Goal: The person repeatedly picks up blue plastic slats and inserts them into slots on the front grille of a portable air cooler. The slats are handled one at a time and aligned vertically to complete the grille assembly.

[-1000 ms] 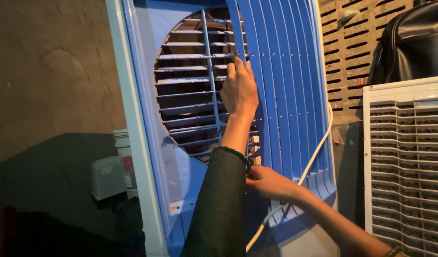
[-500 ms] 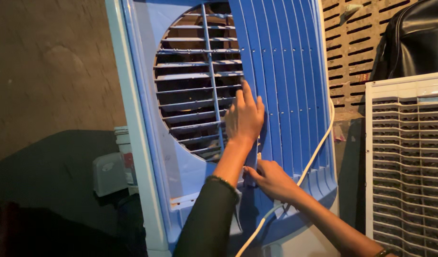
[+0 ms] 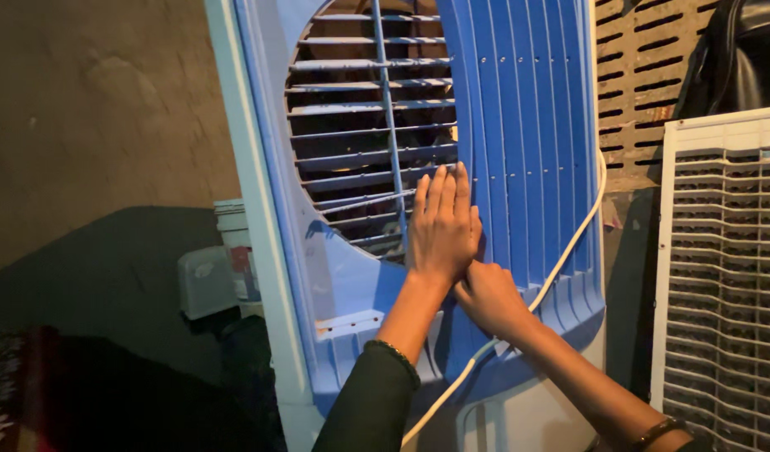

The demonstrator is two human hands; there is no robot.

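Note:
A tall air cooler stands in front of me, with a blue front panel (image 3: 527, 125) and a round opening filled by a louvred grille (image 3: 360, 142). My left hand (image 3: 443, 226), in a dark sleeve, lies flat against the panel at the grille's lower right edge, fingers straight and together, holding nothing. My right hand (image 3: 489, 297) is just below it, pressed to the panel and touching my left wrist. Its fingers are curled and partly hidden under my left hand. A white cable (image 3: 569, 243) hangs down the panel beside my right hand.
A white louvred panel (image 3: 724, 276) leans at the right. Behind it are a slatted wooden wall (image 3: 644, 84) and a black bag (image 3: 745, 59). A white bucket (image 3: 234, 251) and a small white box (image 3: 202, 280) sit on the dark floor at the left.
My left hand has slid down from the upper grille to its lower right edge and flattened. My right hand has moved up until it meets my left wrist.

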